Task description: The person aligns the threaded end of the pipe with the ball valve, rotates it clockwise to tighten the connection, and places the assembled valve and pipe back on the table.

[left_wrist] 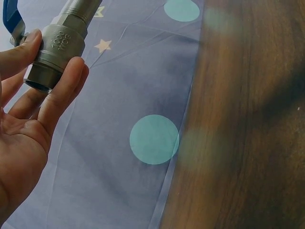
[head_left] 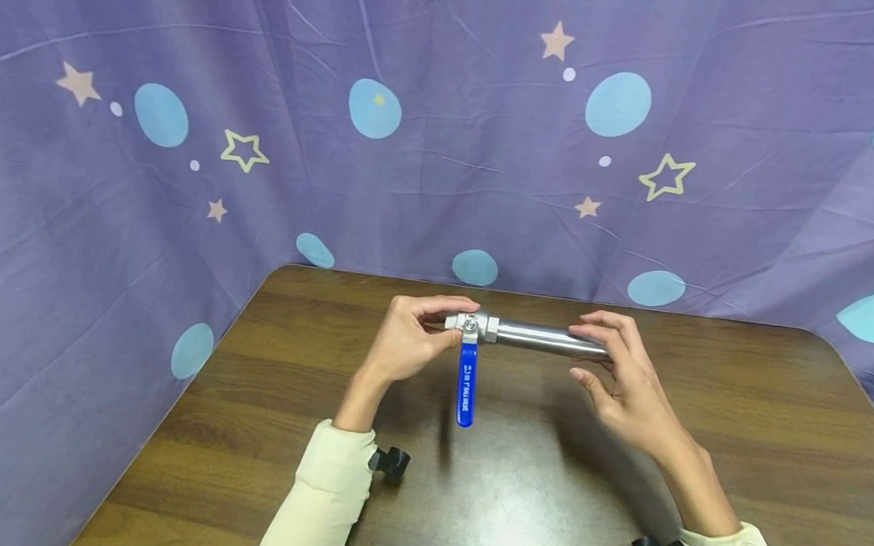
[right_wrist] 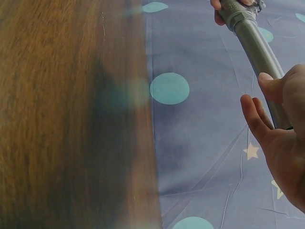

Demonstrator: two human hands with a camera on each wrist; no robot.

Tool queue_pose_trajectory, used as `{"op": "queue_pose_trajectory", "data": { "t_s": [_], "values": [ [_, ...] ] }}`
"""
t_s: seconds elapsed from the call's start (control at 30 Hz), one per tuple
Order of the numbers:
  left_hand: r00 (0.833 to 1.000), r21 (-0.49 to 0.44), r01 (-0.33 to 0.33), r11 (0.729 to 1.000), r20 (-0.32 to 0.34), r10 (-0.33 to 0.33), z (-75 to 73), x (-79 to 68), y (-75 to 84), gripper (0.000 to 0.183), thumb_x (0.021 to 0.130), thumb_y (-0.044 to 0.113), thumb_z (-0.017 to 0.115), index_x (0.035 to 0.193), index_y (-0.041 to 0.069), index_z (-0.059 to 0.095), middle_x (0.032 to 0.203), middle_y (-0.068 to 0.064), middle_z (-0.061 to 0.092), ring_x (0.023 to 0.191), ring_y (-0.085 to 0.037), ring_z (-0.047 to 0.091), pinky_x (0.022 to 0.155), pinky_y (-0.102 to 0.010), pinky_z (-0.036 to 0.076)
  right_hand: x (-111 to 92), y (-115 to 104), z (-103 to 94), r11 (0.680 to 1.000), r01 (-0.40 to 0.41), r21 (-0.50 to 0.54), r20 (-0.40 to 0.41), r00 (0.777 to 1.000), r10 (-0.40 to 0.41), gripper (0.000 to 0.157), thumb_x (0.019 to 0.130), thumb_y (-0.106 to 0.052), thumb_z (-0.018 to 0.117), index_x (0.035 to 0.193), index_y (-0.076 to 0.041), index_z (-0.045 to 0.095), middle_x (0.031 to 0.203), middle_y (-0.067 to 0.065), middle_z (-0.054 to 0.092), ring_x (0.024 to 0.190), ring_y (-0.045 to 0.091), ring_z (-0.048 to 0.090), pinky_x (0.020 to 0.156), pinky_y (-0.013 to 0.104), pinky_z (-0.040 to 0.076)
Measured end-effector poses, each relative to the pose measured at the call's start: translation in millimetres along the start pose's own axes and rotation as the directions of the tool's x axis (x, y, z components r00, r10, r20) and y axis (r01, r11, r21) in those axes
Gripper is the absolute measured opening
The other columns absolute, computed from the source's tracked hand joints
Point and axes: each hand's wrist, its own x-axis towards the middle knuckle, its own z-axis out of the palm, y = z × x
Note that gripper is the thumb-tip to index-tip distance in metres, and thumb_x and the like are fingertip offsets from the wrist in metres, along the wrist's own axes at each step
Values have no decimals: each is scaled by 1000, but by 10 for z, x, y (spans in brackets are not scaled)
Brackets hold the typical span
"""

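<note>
I cannot see the far end of the steel pipe [head_left: 534, 336] from the head view, because the right hand [head_left: 635, 406] covers it; the right wrist view shows me a dark rim beside the palm. That hand stands wide around the pipe, its thumb apart from the metal in the head view; I cannot tell how firmly its fingers touch. The left hand [head_left: 410, 338] pinches the ball valve [head_left: 482, 327] between thumb and fingers. In the left wrist view the frame cuts off the pipe and the blue lever [left_wrist: 13, 21], and raised marks on the valve body are too faint for me to read fully.

The valve joins the pipe in one line, held above the table [head_left: 249, 395], over its middle. I see bright, smooth metal on the pipe, a flat-sided collar where they meet, a round dark opening at the valve's other end, and white lettering on the lever, which points toward the person.

The table is brown wood-grain with a glare patch near the front. A creased purple curtain [head_left: 441, 206] with blue ovals and stars hangs behind. Pale sleeves [head_left: 335, 459] and black wrist mounts [head_left: 393, 464] flank the near edge.
</note>
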Motion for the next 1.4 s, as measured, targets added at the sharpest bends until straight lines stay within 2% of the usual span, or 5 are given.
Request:
{"op": "queue_pose_trajectory", "data": {
  "t_s": [0.33, 0.5, 0.73, 0.93, 1.4],
  "values": [
    [1000, 20, -12, 1000, 3, 11, -7, 2, -14, 36, 83, -14, 77, 117, -4, 79, 121, -22, 79, 87, -10, 76, 76, -33, 68, 21, -33, -21, 998, -56, -2, -25, 998, 56, 49, 80, 24, 77, 124, 2, 72, 124, 18, 65, 121, 0, 56, 96, 4, 48],
    [1000, 22, -22, 1000, 4, 22, -7, -1, -12, 36, 83, -14, 77, 117, -4, 79, 120, -22, 79, 86, -10, 76, 75, -32, 68, 19, -8, -18, 1000, -28, 6, -54, 998, 28, 55, 75, 25, 78, 124, 1, 74, 120, 17, 69, 117, 1, 61, 95, 5, 49],
    [1000, 19, -23, 1000, -3, 23, -8, -3, -25, 35, 83, -14, 77, 117, -3, 80, 119, -22, 80, 83, -10, 74, 72, -25, 65, -5, 17, -24, 1000, -15, 25, -64, 998, 16, 34, 98, -17, 74, 128, -2, 74, 120, 15, 71, 112, 3, 63, 91, 5, 49],
    [1000, 14, -26, 1000, -6, 26, -10, -4, -25, 35, 83, -13, 77, 117, -3, 80, 120, -22, 79, 87, -16, 77, 75, -27, 67, 8, -7, -36, 999, -37, 1, -50, 998, 37, 57, 77, 22, 78, 130, -1, 73, 118, 14, 72, 112, 0, 63, 92, 6, 49],
    [1000, -13, -16, 1000, -6, 16, -4, -3, -17, 36, 82, -16, 76, 117, -5, 79, 123, -23, 78, 93, -8, 76, 83, -31, 68, -14, 13, -54, 996, -80, -34, -10, 997, 80, 52, 82, 20, 76, 131, 3, 66, 121, 15, 71, 107, -2, 60, 90, 7, 46]
  ]
}}
